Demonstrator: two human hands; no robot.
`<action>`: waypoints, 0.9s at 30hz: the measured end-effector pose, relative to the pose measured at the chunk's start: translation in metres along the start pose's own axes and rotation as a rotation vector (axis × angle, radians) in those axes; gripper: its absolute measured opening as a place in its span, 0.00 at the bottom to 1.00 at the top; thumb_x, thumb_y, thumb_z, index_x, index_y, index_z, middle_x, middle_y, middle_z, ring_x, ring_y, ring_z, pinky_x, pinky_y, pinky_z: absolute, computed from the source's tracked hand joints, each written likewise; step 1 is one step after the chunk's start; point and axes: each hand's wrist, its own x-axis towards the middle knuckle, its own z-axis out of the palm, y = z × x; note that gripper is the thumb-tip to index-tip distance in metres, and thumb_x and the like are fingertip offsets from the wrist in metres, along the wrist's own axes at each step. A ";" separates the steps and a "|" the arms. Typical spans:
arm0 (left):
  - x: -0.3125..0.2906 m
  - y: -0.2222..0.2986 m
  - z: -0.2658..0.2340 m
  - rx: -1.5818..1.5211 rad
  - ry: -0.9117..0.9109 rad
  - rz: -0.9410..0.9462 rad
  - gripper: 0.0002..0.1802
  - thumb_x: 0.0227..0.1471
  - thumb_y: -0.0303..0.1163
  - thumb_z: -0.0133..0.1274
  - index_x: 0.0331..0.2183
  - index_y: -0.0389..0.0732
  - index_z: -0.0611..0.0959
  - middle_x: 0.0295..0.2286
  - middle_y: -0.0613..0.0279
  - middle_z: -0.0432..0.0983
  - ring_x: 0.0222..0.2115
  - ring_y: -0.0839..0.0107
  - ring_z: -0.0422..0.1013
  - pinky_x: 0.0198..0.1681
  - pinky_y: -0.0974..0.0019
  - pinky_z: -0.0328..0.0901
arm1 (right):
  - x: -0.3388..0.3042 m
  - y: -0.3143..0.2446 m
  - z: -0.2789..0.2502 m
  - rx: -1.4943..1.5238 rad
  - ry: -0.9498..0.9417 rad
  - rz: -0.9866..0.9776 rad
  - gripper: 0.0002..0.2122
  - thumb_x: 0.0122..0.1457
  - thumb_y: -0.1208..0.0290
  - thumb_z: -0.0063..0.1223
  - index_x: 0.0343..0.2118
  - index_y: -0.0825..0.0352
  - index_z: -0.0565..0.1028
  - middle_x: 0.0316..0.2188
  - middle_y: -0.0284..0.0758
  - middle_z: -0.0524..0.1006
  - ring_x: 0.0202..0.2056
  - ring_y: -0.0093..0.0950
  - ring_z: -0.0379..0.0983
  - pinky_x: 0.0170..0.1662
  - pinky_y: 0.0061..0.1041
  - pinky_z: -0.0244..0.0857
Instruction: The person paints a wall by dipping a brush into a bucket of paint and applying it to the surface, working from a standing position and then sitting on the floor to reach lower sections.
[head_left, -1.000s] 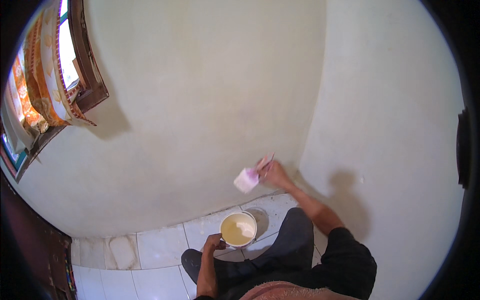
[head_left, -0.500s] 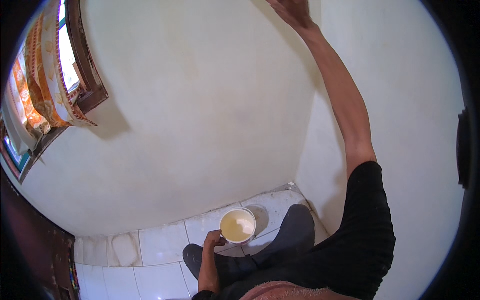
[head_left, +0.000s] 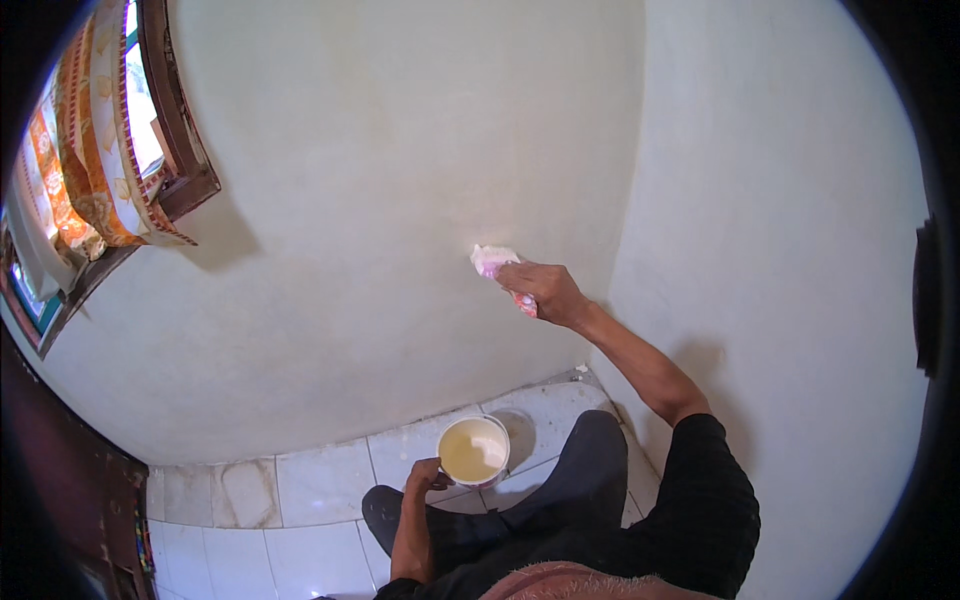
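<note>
My left hand [head_left: 428,474] is closed on the rim of a small white bucket [head_left: 497,479], which has pale yellowish liquid at the bottom. I hold it between my knees, low over the tiles. In front of the wall, my right hand [head_left: 548,290] grips a paintbrush [head_left: 492,258] with a pinkish body and a reddish handle end. Its whitish, wet-looking bristle end points up and left at the wall. Whether the bristles touch the wall I cannot tell.
A pale wall [head_left: 400,180] meets a second wall [head_left: 760,200] at a corner on the right. White tiles [head_left: 320,488] run along the wall's foot. At the upper left an orange patterned curtain [head_left: 95,170] hangs by a brown window frame [head_left: 190,185]. Dark furniture or a door stands lower left.
My right hand has come down from the top edge to mid-wall, and the paintbrush in it now shows. My left hand and the bucket have barely moved.
</note>
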 end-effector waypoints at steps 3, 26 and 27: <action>0.001 0.003 0.002 0.006 -0.005 0.023 0.21 0.55 0.39 0.39 0.38 0.31 0.75 0.26 0.48 0.77 0.23 0.58 0.77 0.25 0.60 0.71 | 0.025 0.025 -0.016 0.049 -0.139 0.095 0.10 0.51 0.69 0.53 0.37 0.55 0.78 0.19 0.37 0.74 0.17 0.32 0.68 0.22 0.29 0.63; -0.007 -0.002 0.002 0.087 -0.015 0.069 0.20 0.53 0.40 0.39 0.36 0.33 0.76 0.26 0.51 0.78 0.23 0.61 0.77 0.25 0.60 0.70 | 0.069 0.006 -0.028 -0.278 0.127 -0.186 0.19 0.43 0.79 0.54 0.43 0.59 0.75 0.36 0.33 0.78 0.36 0.30 0.76 0.35 0.27 0.72; -0.004 -0.004 0.000 0.054 -0.006 0.037 0.20 0.53 0.40 0.39 0.35 0.33 0.76 0.26 0.51 0.79 0.23 0.61 0.77 0.25 0.60 0.70 | 0.043 -0.006 -0.020 -0.201 0.029 -0.139 0.18 0.44 0.78 0.54 0.41 0.59 0.76 0.33 0.33 0.78 0.33 0.30 0.76 0.33 0.27 0.72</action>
